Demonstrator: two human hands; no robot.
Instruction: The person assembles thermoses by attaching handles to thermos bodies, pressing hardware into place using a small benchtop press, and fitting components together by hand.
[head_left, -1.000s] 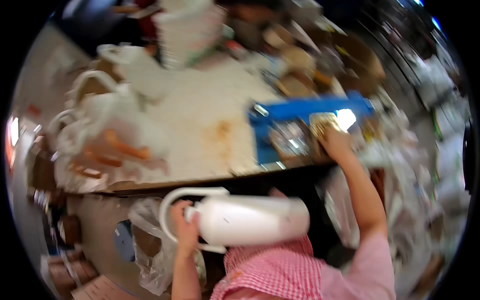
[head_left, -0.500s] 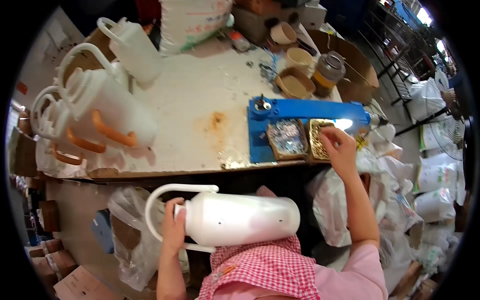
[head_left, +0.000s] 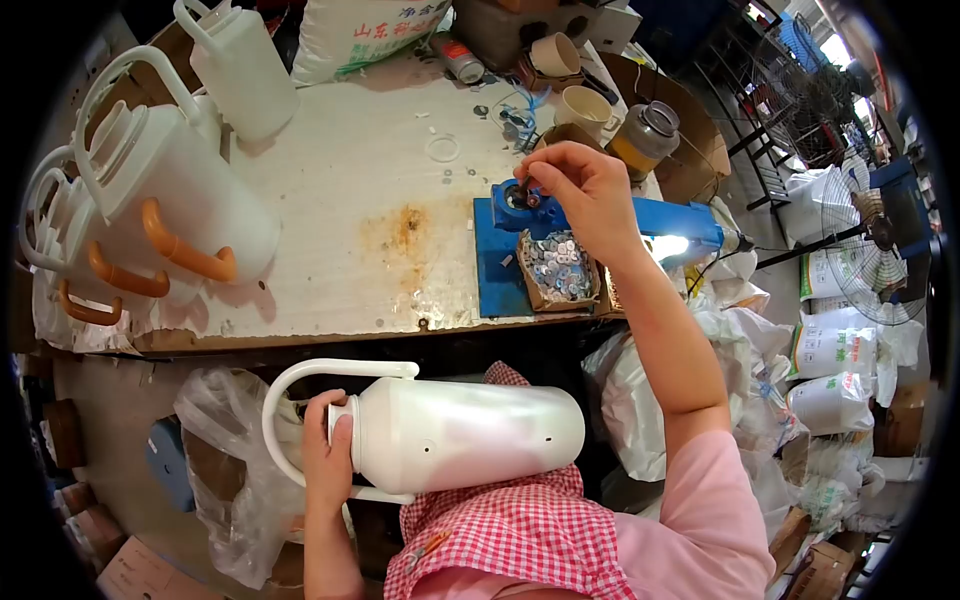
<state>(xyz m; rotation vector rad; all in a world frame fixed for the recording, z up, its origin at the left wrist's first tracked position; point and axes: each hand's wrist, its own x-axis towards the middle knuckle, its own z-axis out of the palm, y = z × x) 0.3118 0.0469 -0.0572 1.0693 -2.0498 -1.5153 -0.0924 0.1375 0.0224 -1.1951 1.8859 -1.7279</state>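
Across my lap lies a white plastic jug body (head_left: 470, 430) on its side, with a curved handle and two small dark holes in its wall. The fingers of my left hand (head_left: 328, 445) are wrapped round its neck. Over the end of a blue metal machine arm (head_left: 650, 222), my right hand (head_left: 590, 195) is closed in a pinch at the round fitting (head_left: 522, 197). Whatever is between those fingertips is too small to make out. A box of small silvery washers (head_left: 558, 268) sits beside the arm, and my right forearm covers most of the neighbouring box.
Finished-looking white jugs (head_left: 190, 190) with orange side handles stand at the table's left. A white printed sack (head_left: 365, 35), a can (head_left: 458, 60), cups (head_left: 588, 108) and a jar (head_left: 645, 140) line the back. Plastic bags (head_left: 640, 410) hang at the right.
My right hand has moved left and away from me, from the box of brass-coloured pieces to the blue arm's end. My left hand still holds the jug body; the view has shifted slightly.
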